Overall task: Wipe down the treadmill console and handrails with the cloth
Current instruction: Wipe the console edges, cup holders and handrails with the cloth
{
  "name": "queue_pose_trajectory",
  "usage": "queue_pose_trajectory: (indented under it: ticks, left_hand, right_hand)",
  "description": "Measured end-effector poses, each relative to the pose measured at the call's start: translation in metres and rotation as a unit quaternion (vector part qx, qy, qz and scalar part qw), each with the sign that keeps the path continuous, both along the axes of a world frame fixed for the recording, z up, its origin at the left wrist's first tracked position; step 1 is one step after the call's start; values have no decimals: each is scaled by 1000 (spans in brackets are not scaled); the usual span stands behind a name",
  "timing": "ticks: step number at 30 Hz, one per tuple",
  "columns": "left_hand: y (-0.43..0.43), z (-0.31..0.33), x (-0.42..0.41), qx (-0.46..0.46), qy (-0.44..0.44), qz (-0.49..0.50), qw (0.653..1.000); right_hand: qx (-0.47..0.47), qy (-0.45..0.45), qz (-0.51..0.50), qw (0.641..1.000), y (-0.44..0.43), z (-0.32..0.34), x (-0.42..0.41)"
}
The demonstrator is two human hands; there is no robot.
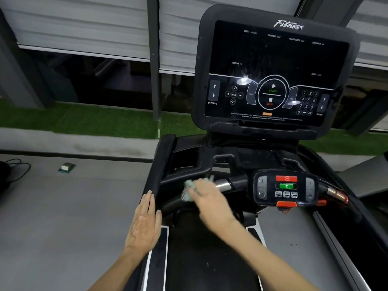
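Note:
The black treadmill console (273, 66) stands upright ahead, its dark screen showing START and STOP marks. Below it a small control pad (286, 186) with red and green buttons sits on the front crossbar. My right hand (210, 198) is shut on a pale green cloth (189, 190) and presses it onto the left part of the front handrail (223, 183), beside its chrome grip sensor. My left hand (147, 217) lies flat, fingers together, against the black left side handrail (163, 164). The right hand looks motion-blurred.
A recessed cup holder (184, 160) sits in the left console tray. The black running belt (205, 259) runs under my arms. Grey floor, a small block (66, 166) and cables (14, 171) lie to the left. Green turf and a shuttered window are behind.

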State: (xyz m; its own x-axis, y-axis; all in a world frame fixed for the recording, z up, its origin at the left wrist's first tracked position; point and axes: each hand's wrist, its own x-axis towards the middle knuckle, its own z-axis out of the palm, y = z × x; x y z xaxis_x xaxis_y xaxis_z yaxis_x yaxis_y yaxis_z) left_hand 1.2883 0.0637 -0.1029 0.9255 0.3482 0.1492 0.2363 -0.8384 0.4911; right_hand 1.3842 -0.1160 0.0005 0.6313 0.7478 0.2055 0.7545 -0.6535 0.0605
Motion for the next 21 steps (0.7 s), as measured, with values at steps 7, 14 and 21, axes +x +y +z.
queue_pose_trajectory:
  ticks: [7, 14, 21]
  left_hand:
    - [-2, 0, 3, 5, 8, 4, 1000]
    - [0, 0, 1, -6, 5, -7, 1000]
    - [-4, 8, 2, -25, 14, 7, 1000]
  right_hand:
    - [-5, -7, -169, 986, -32, 20, 22]
    - [-115, 58, 55, 990, 60, -23, -23]
    - [-76, 85, 23, 993, 4, 24, 8]
